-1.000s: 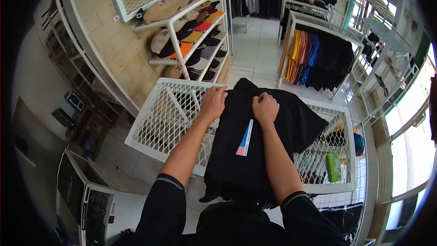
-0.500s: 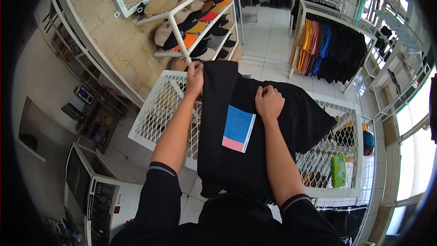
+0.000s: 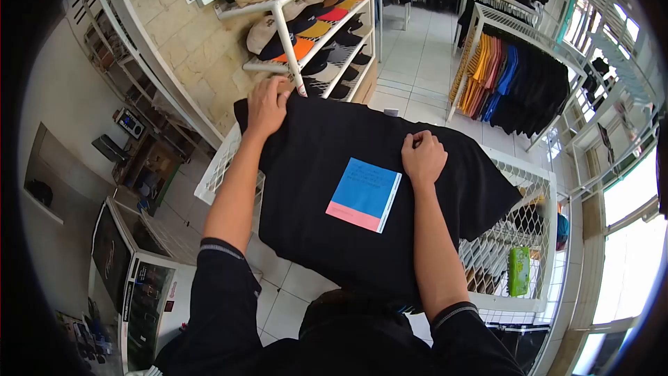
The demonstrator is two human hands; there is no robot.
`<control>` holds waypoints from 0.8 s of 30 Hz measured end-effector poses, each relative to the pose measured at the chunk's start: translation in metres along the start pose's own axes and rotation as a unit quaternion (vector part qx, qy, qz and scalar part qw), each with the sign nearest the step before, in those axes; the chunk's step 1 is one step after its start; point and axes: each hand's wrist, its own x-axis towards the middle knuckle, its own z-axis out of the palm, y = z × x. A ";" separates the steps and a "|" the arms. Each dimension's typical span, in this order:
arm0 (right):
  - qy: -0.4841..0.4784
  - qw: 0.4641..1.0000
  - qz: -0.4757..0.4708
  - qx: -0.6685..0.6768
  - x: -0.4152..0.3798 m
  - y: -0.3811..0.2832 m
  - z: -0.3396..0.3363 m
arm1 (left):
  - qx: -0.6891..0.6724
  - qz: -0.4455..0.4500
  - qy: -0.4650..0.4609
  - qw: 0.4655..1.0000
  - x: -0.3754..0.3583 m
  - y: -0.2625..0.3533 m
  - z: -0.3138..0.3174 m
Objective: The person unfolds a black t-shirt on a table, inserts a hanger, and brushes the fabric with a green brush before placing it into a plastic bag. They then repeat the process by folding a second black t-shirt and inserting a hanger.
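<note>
A black T-shirt (image 3: 313, 167) lies spread over a white wire-mesh table, its lower edge reaching toward my body. A blue, pink and white print (image 3: 365, 191) sits in the middle of it. My left hand (image 3: 268, 106) rests on the shirt's upper left part, fingers stretched out and thumb apart. On the upper right part, my right hand (image 3: 424, 159) is closed with its fingers curled against the cloth, seemingly pinching it; the fingertips are partly hidden. The right sleeve (image 3: 497, 191) spreads over the mesh.
The mesh table (image 3: 546, 237) carries a green packet (image 3: 518, 271) at its right. Behind stands a white rack (image 3: 285, 35) of caps. A clothes rack (image 3: 522, 69) with hanging shirts is farther right. A glass-sided cabinet (image 3: 142, 292) stands at the lower left.
My left hand has moved left and its fingers have straightened. The shirt's left side now spreads out farther left, covering more mesh. My right hand stays closed at nearly the same spot.
</note>
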 end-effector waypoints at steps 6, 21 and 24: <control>-0.006 1.000 -0.003 -0.015 0.002 0.001 0.001 | -0.110 -0.085 -0.076 0.987 -0.102 0.055 -0.048; -0.132 0.973 0.054 0.181 -0.158 0.016 -0.213 | -0.363 -0.529 0.061 0.765 -0.299 0.099 -0.116; -0.043 0.991 0.023 0.128 -0.210 0.031 -0.235 | -0.483 -0.507 -0.028 0.713 -0.310 0.085 -0.115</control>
